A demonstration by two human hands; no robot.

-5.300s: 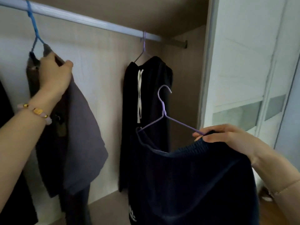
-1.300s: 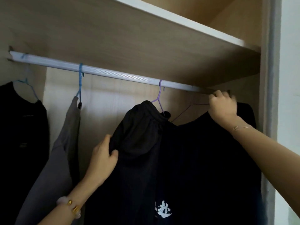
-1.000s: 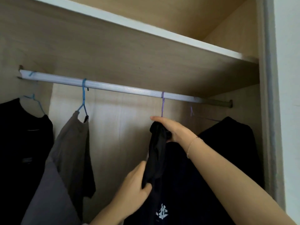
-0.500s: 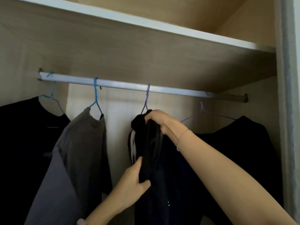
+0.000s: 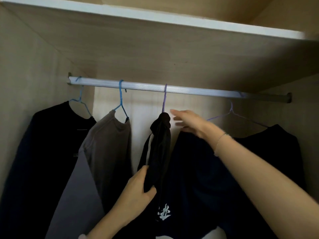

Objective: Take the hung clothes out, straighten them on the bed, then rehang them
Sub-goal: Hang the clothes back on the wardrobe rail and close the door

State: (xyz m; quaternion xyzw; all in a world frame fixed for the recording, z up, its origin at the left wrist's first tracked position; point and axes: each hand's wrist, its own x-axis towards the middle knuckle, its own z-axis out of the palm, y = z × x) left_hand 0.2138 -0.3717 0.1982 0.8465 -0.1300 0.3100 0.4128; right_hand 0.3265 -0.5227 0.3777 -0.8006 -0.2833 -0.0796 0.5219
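Wooden wardrobe walls (image 5: 43, 49) frame your view. Nearest, at 6 o'clock, your left hand (image 5: 138, 190) grips the bunched black fabric garment with a white cord (image 5: 159, 152) between thumb and curled fingers. At 3 o'clock from that garment's top, your right hand (image 5: 189, 123) is spread wide, fingers straight and blurred, holding nothing, over the dark navy top with white print (image 5: 198, 169). Farther back, the black garment hangs from a thin purple wire hanger (image 5: 164, 100) on the pale metal rail (image 5: 189, 90) at 12 o'clock. A grey fabric top (image 5: 107, 144) hangs at 9 o'clock.
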